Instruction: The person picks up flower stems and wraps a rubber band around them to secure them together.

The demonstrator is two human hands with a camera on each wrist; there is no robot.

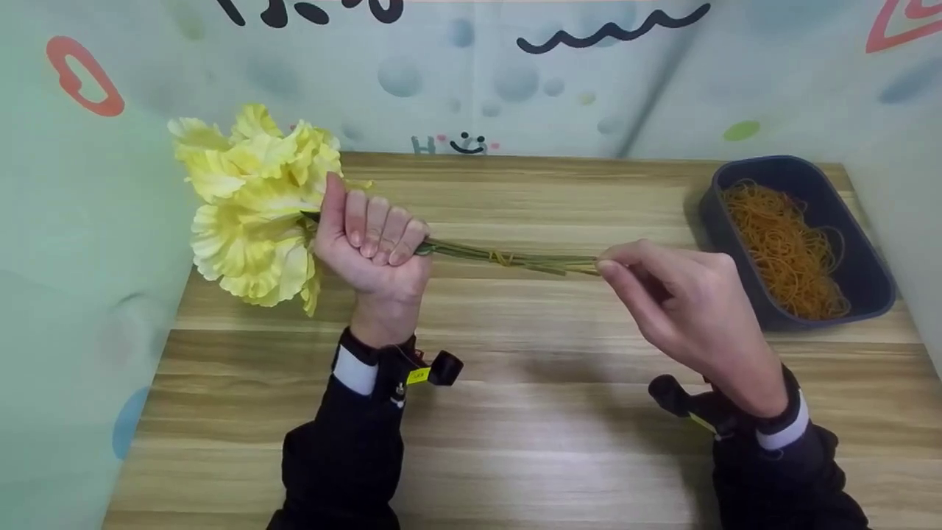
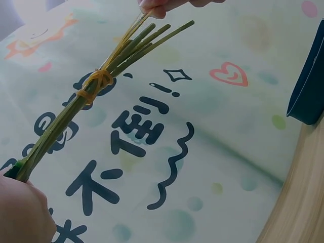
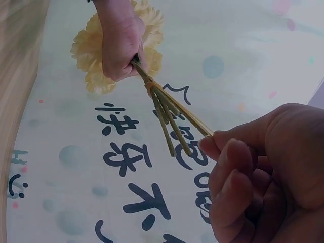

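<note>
My left hand (image 1: 377, 246) grips a bunch of yellow artificial flowers (image 1: 254, 213) around the stems, just below the blooms. The green stems (image 1: 464, 251) stick out of the fist to the right. An orange-yellow rubber band (image 2: 99, 80) is wound around them partway along. From that winding, a stretched length of the band runs past the cut stem ends. Thumb and forefinger of my right hand (image 1: 684, 305) pinch its far end. In the right wrist view, several stem ends (image 3: 172, 153) fan out beside the taut band, short of the right fingertips.
A dark blue tub (image 1: 736, 283) stands at the right back of the wooden table (image 1: 530, 442), with a heap of rubber bands (image 1: 784, 254) inside. A printed backdrop (image 1: 471, 66) rises behind the table and along its sides. Small cameras (image 1: 445, 368) are strapped to both wrists.
</note>
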